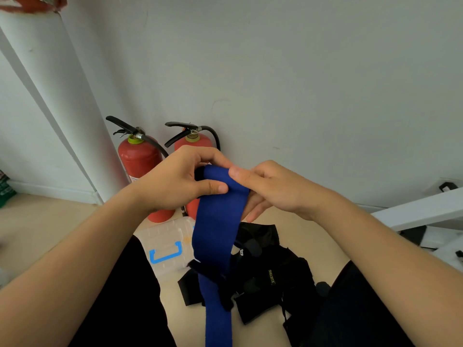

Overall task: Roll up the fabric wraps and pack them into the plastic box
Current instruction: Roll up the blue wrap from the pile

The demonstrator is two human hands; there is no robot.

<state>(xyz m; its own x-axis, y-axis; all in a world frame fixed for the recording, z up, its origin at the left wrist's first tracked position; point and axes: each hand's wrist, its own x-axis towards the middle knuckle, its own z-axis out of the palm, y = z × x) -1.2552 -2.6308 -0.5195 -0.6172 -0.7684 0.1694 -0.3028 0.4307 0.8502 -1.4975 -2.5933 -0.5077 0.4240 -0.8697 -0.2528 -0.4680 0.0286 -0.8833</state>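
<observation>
Above the clear plastic box with its blue handle [164, 242], the left hand [175, 179] curls round the rolled top of a long blue fabric wrap [215, 221]. The right hand [275, 189] pinches it, thumb on top. The strip hangs just right of the box.

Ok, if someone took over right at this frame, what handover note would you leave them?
Left hand: grips the started roll at the top of the blue wrap.
Right hand: pinches the strip just beside it.
Most of the blue wrap hangs unrolled down to the floor. Black wraps lie there in a loose pile; the plastic box sits beside them, lid apparently on.
Done: the roll is barely begun.
Left: finish it, roll the black ones, pack all.
</observation>
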